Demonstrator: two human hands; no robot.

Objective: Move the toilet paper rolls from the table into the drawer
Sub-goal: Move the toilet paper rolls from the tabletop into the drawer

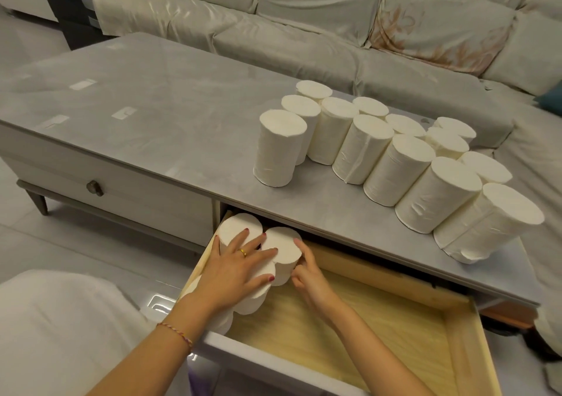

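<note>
Nearest the camera, the open wooden drawer (395, 328) stands pulled out from the coffee table (152, 97), most of its pale floor bare on the right side. Packed upright into its left end are a few toilet paper rolls already stowed (240, 228), standing shoulder to shoulder against the drawer's left wall. The left hand (240, 264) lies flat across their tops, fingers spread and straight, pressing rather than gripping. Beside it the right hand (307, 274) has its fingers loosely curled against the side of the roll being seated (282, 249), nudging it in against its neighbours; it holds nothing enclosed. Farther back, on the tabletop, the remaining rolls (410, 164) stand on end in loose rows toward the right edge, touching one another, so most of the job looks undone. These rolls should be light and soft, their thin plastic wrap likely somewhat slick and prone to crinkling; a hard squeeze would dent them, so the sensible hold seems to be around the cylinder's middle with fingers and thumb opposed, or two at once clasped side by side. Beyond the table runs a covered sofa (334, 15) with cushions.
</note>
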